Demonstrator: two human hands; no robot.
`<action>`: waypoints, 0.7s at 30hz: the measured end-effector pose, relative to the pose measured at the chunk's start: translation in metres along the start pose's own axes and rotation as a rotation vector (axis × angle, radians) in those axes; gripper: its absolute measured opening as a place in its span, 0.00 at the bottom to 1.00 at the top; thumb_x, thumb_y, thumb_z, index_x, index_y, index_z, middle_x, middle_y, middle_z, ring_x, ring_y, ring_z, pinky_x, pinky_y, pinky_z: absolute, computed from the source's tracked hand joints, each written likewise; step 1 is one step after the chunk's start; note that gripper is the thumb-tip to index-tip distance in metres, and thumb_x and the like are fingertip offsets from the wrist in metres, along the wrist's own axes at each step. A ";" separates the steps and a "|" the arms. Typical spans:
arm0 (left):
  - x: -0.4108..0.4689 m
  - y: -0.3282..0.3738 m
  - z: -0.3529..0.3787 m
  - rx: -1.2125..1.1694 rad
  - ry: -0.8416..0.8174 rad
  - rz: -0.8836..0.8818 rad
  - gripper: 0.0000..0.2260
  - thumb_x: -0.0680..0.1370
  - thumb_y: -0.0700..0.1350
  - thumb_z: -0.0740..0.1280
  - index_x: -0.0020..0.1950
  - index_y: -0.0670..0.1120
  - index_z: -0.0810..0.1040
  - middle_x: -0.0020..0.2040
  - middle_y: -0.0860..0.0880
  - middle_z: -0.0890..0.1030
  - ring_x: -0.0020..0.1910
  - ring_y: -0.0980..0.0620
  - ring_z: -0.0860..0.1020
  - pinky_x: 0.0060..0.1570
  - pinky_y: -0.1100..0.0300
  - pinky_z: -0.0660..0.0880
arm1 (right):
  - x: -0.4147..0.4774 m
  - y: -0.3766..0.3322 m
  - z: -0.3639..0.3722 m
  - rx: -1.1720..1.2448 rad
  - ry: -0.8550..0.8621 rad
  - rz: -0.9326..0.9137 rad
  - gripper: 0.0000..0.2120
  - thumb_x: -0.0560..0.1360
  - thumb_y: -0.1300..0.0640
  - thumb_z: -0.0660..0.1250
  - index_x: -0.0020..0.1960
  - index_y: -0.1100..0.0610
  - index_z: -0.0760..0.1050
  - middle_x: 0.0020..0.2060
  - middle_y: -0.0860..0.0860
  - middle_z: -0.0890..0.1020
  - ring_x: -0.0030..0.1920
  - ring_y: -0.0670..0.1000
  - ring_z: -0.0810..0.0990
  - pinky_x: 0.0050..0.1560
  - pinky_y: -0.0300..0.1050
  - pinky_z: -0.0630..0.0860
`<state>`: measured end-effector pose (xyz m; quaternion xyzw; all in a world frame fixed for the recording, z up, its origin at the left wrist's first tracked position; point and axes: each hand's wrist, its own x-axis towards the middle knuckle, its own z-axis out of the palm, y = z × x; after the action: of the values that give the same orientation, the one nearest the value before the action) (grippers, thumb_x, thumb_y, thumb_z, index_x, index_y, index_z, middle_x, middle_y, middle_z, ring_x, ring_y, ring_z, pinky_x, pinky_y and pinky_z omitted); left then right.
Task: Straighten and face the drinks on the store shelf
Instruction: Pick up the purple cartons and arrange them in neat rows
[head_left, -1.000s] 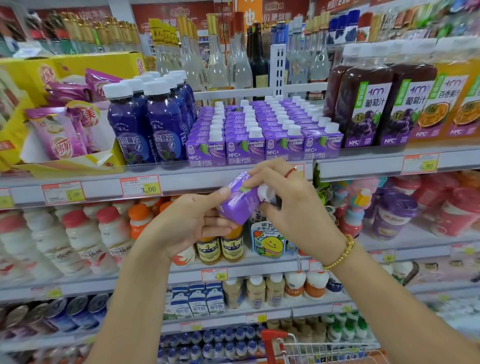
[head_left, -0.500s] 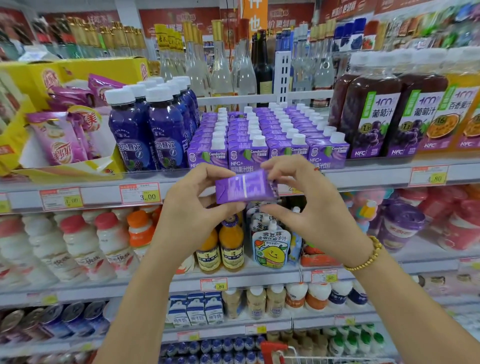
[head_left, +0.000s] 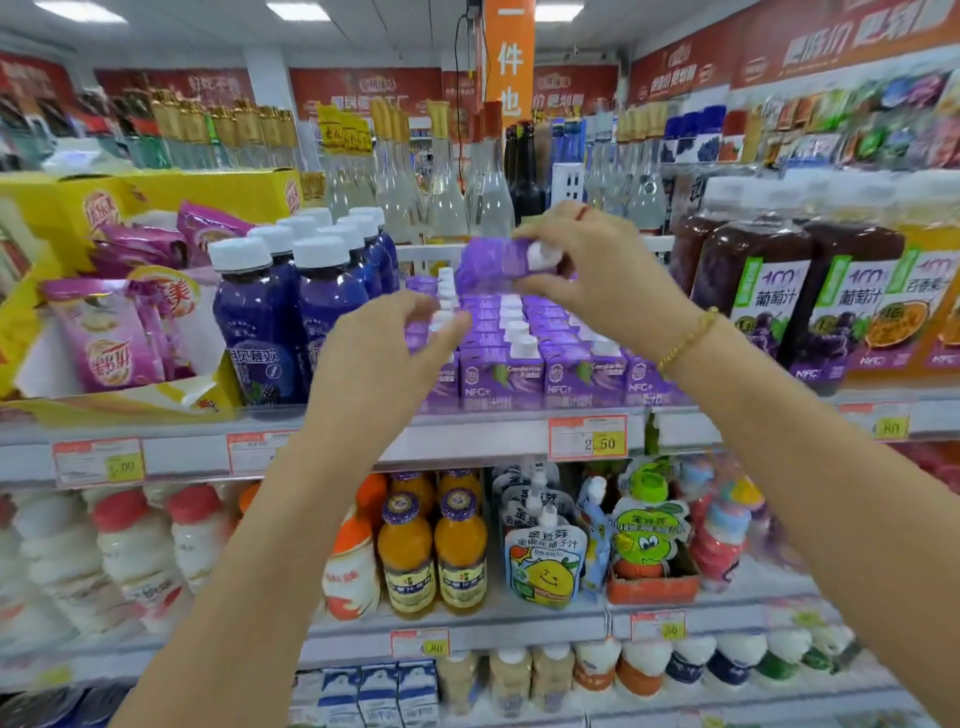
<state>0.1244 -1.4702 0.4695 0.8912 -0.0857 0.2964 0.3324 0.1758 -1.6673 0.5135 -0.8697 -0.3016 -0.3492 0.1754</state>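
the right hand (head_left: 597, 275) pinched a small purple carton (head_left: 493, 262) between thumb and curled fingers, just above the middle of the frame. the carton lay tipped on its side in the air, its white cap against the fingers, above the back of the rows of purple cartons (head_left: 519, 374) that stood on the shelf (head_left: 467, 441). a gold bracelet (head_left: 685, 338) sat on that wrist.

the left hand (head_left: 395, 353) was lower and nearer the centre of the frame, spread loosely with fingers relaxed and holding nothing, in front of the leftmost carton rows; motion blur hid whether it touched them.

left of the cartons in the frame stood blue bottles (head_left: 260, 322) with white caps, and further left a yellow box (head_left: 62, 223) of pink sachets. at the right of the frame stood dark juice bottles (head_left: 753, 291). a price tag (head_left: 587, 439) reading 2.50 hung on the shelf edge, and orange bottles (head_left: 431, 551) stood on the shelf below.
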 end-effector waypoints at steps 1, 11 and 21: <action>0.003 -0.006 0.005 0.065 -0.074 0.029 0.22 0.75 0.60 0.65 0.63 0.48 0.76 0.59 0.53 0.78 0.59 0.55 0.75 0.56 0.62 0.68 | 0.017 0.008 0.001 -0.045 -0.018 0.047 0.20 0.72 0.53 0.72 0.60 0.60 0.75 0.52 0.56 0.77 0.48 0.51 0.73 0.49 0.40 0.66; 0.004 -0.036 0.024 0.101 -0.077 0.208 0.23 0.72 0.54 0.71 0.64 0.45 0.77 0.64 0.51 0.76 0.63 0.55 0.73 0.60 0.69 0.62 | 0.110 0.068 0.060 -0.186 -0.346 0.294 0.22 0.73 0.53 0.71 0.64 0.59 0.73 0.62 0.58 0.75 0.62 0.57 0.73 0.57 0.46 0.69; 0.006 -0.037 0.026 0.063 -0.058 0.187 0.23 0.70 0.53 0.73 0.62 0.46 0.78 0.63 0.52 0.77 0.61 0.57 0.73 0.57 0.71 0.63 | 0.121 0.083 0.077 -0.007 -0.508 0.341 0.16 0.71 0.56 0.73 0.58 0.57 0.78 0.48 0.50 0.74 0.37 0.48 0.77 0.44 0.40 0.76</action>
<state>0.1547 -1.4580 0.4375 0.8975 -0.1686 0.3029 0.2724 0.3373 -1.6416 0.5386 -0.9678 -0.1843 -0.0872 0.1476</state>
